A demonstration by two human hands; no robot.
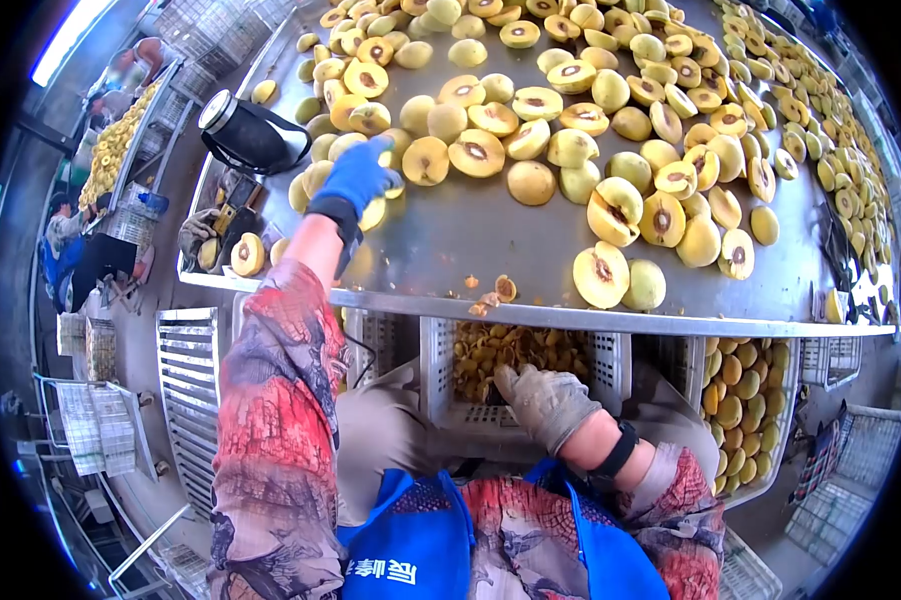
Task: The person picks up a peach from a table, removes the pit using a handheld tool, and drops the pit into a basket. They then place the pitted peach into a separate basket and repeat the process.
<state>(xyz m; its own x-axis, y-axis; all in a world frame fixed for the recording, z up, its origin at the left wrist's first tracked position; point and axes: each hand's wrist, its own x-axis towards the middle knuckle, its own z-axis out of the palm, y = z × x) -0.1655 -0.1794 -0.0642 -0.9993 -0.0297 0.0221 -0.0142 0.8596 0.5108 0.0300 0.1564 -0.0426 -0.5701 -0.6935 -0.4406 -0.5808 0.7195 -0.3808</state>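
Observation:
My left hand (355, 178), in a blue glove, reaches over the left part of the metal table (420, 270). Its fingers stretch out among halved yellow peaches (426, 161), and no fruit is plainly gripped. Down below the table edge, my right hand (550, 405) wears a dirty grey glove. It hovers at a white crate (610, 365) holding brownish-yellow fruit pieces (530, 345). The fingers there are curled together, and what they hold, if anything, is hidden. Several cut peaches show brown stones (602, 275).
A black and silver mug (255, 132) stands at the table's left corner, near a crumpled glove (198, 232). Small scraps (490, 298) lie by the front edge. Another crate of peaches (740, 410) sits at the right. Other people (65, 245) work at the far left.

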